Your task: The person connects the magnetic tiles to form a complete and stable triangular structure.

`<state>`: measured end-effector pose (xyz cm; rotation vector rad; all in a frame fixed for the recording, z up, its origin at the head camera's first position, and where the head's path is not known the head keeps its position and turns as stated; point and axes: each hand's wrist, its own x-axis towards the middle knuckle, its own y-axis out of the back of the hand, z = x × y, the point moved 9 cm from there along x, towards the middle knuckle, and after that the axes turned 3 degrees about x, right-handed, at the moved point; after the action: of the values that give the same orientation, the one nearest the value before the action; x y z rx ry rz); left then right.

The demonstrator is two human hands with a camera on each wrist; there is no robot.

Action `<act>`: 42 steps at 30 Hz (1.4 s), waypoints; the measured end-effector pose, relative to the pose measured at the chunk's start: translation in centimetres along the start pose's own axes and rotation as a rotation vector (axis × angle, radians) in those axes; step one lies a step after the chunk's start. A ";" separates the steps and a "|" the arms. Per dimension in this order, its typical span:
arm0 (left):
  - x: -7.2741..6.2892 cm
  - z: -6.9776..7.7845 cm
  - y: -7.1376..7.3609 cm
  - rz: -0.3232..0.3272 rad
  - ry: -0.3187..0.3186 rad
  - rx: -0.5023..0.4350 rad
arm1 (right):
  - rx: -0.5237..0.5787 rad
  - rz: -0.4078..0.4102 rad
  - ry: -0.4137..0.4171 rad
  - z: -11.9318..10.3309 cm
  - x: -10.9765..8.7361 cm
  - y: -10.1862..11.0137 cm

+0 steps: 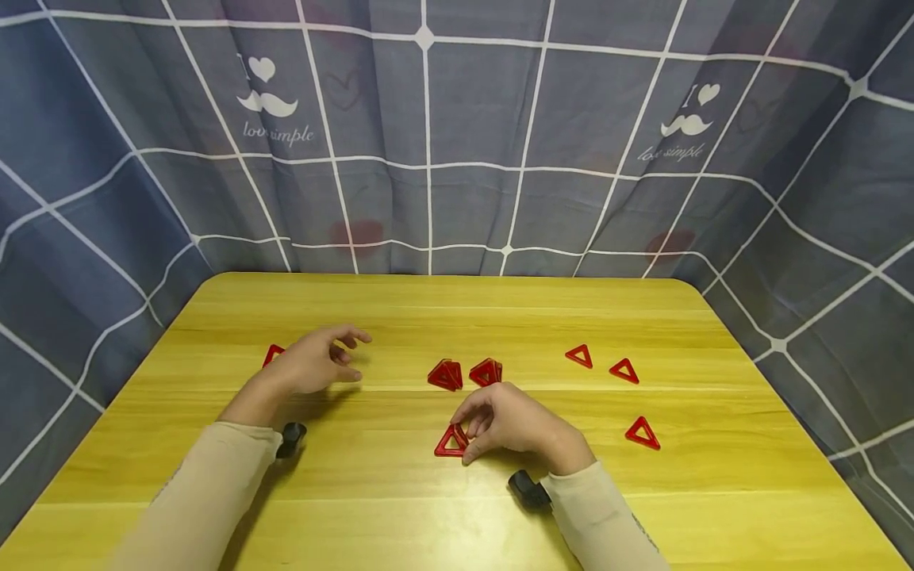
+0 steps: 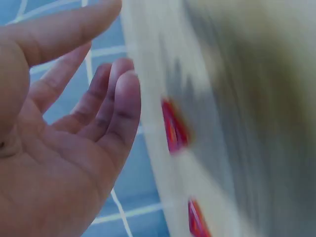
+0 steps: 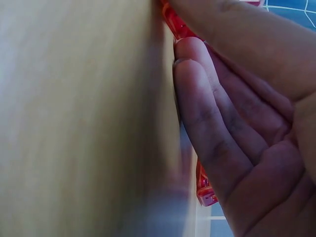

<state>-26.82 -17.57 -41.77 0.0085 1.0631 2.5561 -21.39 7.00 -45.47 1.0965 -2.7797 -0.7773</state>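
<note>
Right hand: I pinched a red triangle, near middle.
Left hand: loosely open, nothing held.
Triangle clusters: two lay farther.
Right-side triangles: three lay apart.

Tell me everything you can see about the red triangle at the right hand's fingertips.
The red triangle is a hollow frame with an open middle, glossy and plastic-looking. It appears to lie flat on the yellow wooden-looking table, one corner pointing away from the person. The right hand covers part of its right side, thumb and fingers pinching there. A second red edge seems to rise at that side, but the fingers hide whether it is joined on.
</note>
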 end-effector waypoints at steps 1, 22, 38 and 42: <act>0.1 -0.5 0.6 0.005 0.013 0.010 | 0.000 0.001 0.001 0.0 0.0 0.0; 0.6 -3.7 2.8 0.036 0.070 0.202 | -0.017 0.001 -0.013 0.0 -0.1 0.1; 1.3 -4.3 2.1 -0.028 0.147 0.180 | -0.005 0.007 -0.005 0.1 0.0 0.1; 1.2 -3.1 1.5 -0.002 0.104 0.193 | 0.003 0.011 -0.005 0.2 -0.1 0.2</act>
<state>-28.91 -20.25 -43.12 -0.0757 1.3441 2.4649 -21.48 7.25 -45.50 1.0810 -2.7892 -0.7758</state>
